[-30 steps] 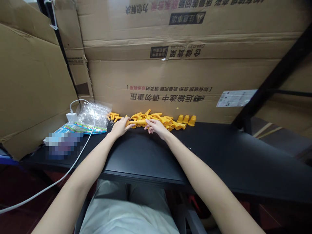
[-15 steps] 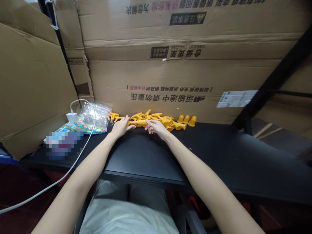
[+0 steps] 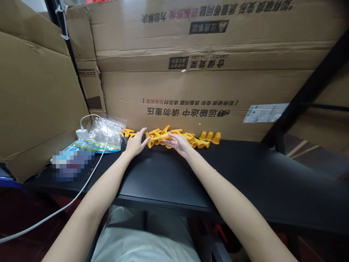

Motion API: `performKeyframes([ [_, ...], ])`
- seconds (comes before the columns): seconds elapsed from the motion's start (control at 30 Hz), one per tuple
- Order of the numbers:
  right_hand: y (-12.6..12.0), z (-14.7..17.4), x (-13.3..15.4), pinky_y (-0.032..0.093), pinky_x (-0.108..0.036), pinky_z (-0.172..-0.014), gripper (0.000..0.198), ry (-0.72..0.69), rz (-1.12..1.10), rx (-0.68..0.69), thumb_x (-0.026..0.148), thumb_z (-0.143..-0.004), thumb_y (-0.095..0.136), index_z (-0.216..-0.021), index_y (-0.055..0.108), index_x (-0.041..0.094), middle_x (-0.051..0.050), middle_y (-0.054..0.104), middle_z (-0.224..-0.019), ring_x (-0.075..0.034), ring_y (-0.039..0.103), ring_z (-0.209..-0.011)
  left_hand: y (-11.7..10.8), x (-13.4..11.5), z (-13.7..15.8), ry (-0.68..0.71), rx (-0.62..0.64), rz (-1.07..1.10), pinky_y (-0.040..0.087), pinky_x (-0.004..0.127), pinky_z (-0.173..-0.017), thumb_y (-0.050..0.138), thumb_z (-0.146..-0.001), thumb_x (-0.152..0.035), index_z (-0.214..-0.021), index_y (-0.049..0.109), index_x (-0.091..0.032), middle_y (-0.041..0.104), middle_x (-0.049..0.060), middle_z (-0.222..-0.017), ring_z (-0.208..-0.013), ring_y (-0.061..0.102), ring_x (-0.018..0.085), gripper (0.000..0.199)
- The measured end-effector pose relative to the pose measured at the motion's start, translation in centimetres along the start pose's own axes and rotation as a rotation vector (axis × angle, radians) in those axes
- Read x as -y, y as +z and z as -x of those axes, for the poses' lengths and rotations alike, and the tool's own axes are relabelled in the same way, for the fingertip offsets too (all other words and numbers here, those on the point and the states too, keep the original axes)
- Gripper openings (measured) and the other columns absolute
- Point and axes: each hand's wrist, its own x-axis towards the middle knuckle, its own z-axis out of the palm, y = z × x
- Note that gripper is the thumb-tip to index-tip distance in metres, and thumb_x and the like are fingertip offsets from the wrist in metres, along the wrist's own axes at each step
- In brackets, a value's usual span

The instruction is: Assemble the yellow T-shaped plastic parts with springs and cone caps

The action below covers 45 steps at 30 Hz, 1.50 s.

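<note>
My right hand point(image 3: 180, 144) pinches a long yellow plastic piece point(image 3: 161, 137) at its right end, holding it level in front of a heap of yellow parts. My left hand point(image 3: 135, 144) is open at the piece's left end, thumb and fingers spread apart. Whether the thumb touches the piece I cannot tell. Behind the hands lies the heap of yellow plastic parts point(image 3: 203, 143), some T-shaped and some with flared round ends. Left of my left hand are several yellow T-shaped handles point(image 3: 128, 131), with thin dark metal bits beside them.
Several yellow stepped caps point(image 3: 209, 136) stand right of the heap against a cardboard wall point(image 3: 169, 85). On the left of the black table point(image 3: 163, 174) lie a clear plastic bag point(image 3: 105, 131), a colourful packet point(image 3: 109, 148) and a white charger point(image 3: 81, 134), whose cable point(image 3: 89, 178) hangs over the front edge.
My left hand has opened away from the yellow piece, its fingers lifting and spreading. My right hand keeps its hold, and the piece is now tilted slightly. The view has shifted a little.
</note>
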Motion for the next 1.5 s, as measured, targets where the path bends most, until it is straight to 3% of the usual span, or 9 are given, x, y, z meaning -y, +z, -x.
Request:
performKeyframes([
  [0.17,-0.5,-2.3,-0.5,0.056,-0.035,-0.084,0.04,-0.352,0.097,-0.107,0.028,-0.065,0.081,-0.085,0.047,0.023,0.0,0.066,-0.088,-0.018,0.07,-0.082,-0.2,0.2,-0.1,-0.087,-0.054,0.024,0.048,0.03,-0.082,0.038,-0.096,-0.041,-0.131,0.048,-0.018,0.068,0.007,-0.1,-0.09,0.066,0.021,0.042],
  [0.27,-0.5,-3.7,-1.1,0.053,-0.041,-0.089,0.04,-0.579,0.433,-0.125,0.036,-0.068,0.075,-0.093,0.047,0.023,-0.004,0.063,-0.104,-0.021,0.067,-0.094,-0.2,0.3,-0.1,-0.104,-0.037,0.012,0.048,0.03,-0.082,0.038,-0.097,-0.039,-0.129,0.049,-0.019,0.069,0.007,-0.101,-0.092,0.067,0.021,0.04],
  [0.4,-0.3,-4.7,-1.7,0.044,-0.045,-0.099,0.031,-0.751,0.996,-0.081,0.025,-0.079,0.056,-0.109,0.049,0.02,-0.013,0.058,-0.123,-0.026,0.056,-0.115,-0.3,0.3,-0.2,-0.119,0.006,-0.022,0.048,0.031,-0.081,0.036,-0.097,-0.038,-0.127,0.051,-0.019,0.07,0.007,-0.1,-0.091,0.067,0.022,0.038],
  [0.53,0.0,-4.4,-2.0,0.031,-0.051,-0.109,0.042,-0.711,1.481,0.024,0.015,-0.082,0.046,-0.124,0.051,0.017,-0.016,0.053,-0.136,-0.028,0.05,-0.125,-0.4,0.3,-0.3,-0.133,0.03,-0.041,0.048,0.031,-0.08,0.035,-0.097,-0.038,-0.123,0.053,-0.02,0.071,0.007,-0.098,-0.09,0.067,0.022,0.036],
  [0.67,0.3,-3.9,-2.1,0.014,-0.063,-0.112,0.052,-0.625,1.703,0.018,0.012,-0.082,0.045,-0.133,0.048,0.02,-0.013,0.045,-0.146,-0.029,0.044,-0.131,-0.4,0.3,-0.3,-0.132,0.032,-0.051,0.048,0.031,-0.079,0.035,-0.097,-0.036,-0.119,0.055,-0.021,0.072,0.006,-0.097,-0.089,0.067,0.022,0.033],
  [1.1,1.8,-3.2,-1.5,0.007,-0.073,-0.108,0.059,-0.344,1.826,0.058,0.015,-0.082,0.05,-0.14,0.042,0.019,-0.016,0.047,-0.143,-0.034,0.035,-0.137,0.6,1.2,-0.4,-0.02,0.149,-0.057,0.049,0.033,-0.085,0.041,-0.093,-0.03,-0.101,0.062,-0.02,0.069,0.007,-0.1,-0.097,0.064,0.021,0.024],
  [1.3,1.4,-3.7,-2.1,0.005,-0.072,-0.108,0.064,-0.275,1.823,0.063,0.018,-0.083,0.05,-0.145,0.036,0.023,-0.014,0.036,-0.152,-0.035,0.022,-0.143,2.1,2.5,-0.4,0.042,0.152,-0.112,0.04,0.038,-0.105,0.049,-0.088,-0.026,-0.118,0.055,-0.015,0.059,0.014,-0.123,-0.122,0.052,0.024,0.033],
  [1.4,1.1,-3.6,-1.8,0.006,-0.071,-0.109,0.066,-0.284,1.798,0.078,0.018,-0.083,0.051,-0.147,0.034,0.022,-0.015,0.03,-0.155,-0.034,0.019,-0.144,2.7,2.9,-0.3,-0.021,0.215,-0.084,0.036,0.044,-0.109,0.05,-0.088,-0.028,-0.129,0.048,-0.014,0.05,0.018,-0.138,-0.132,0.044,0.026,0.044],
  [1.5,0.4,-2.9,-1.2,0.009,-0.069,-0.11,0.064,-0.385,1.75,0.106,0.017,-0.084,0.05,-0.147,0.034,0.019,-0.015,0.026,-0.156,-0.033,0.018,-0.145,3.2,2.9,-0.1,-0.111,0.297,-0.063,0.029,0.054,-0.111,0.048,-0.09,-0.032,-0.136,0.041,-0.016,0.046,0.018,-0.144,-0.137,0.039,0.029,0.049],
])
